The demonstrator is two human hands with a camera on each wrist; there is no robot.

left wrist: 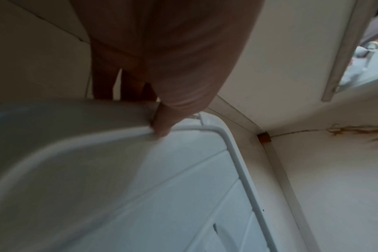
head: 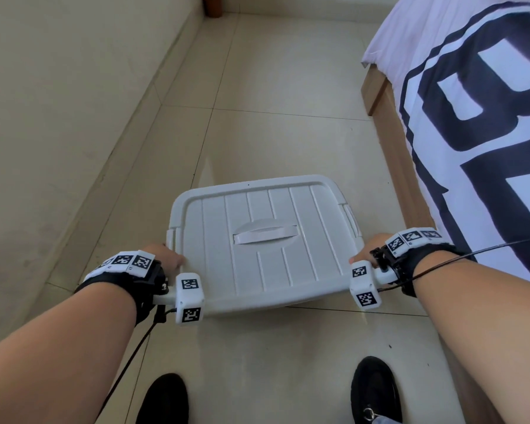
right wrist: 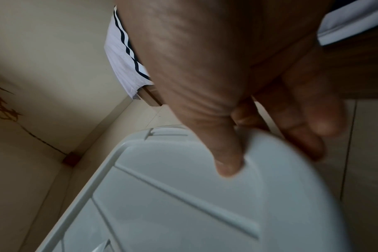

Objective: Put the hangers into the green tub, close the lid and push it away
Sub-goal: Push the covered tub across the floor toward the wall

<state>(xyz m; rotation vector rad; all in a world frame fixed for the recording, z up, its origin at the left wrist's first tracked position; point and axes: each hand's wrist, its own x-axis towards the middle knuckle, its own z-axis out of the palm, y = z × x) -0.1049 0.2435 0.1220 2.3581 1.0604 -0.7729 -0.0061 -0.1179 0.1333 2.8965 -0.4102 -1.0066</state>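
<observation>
A white ribbed lid [head: 263, 240] with a recessed handle lies flat over the tub on the tiled floor. The tub's body under it is hidden, and no hangers are in view. My left hand [head: 169, 258] grips the lid's near-left corner. In the left wrist view its thumb [left wrist: 162, 126] lies on the lid's rim [left wrist: 140, 187] and the fingers reach down the side. My right hand [head: 363, 255] grips the near-right corner. The right wrist view shows its thumb [right wrist: 227, 163] on top of the lid [right wrist: 183, 204] and its fingers curled under the edge.
A bed with a white and navy sheet [head: 471, 117] on a wooden frame [head: 389, 133] runs along the right. A cream wall [head: 58, 117] closes the left. Tiled floor [head: 273, 87] stretches ahead to a far corner. My black shoes [head: 374, 390] stand behind the tub.
</observation>
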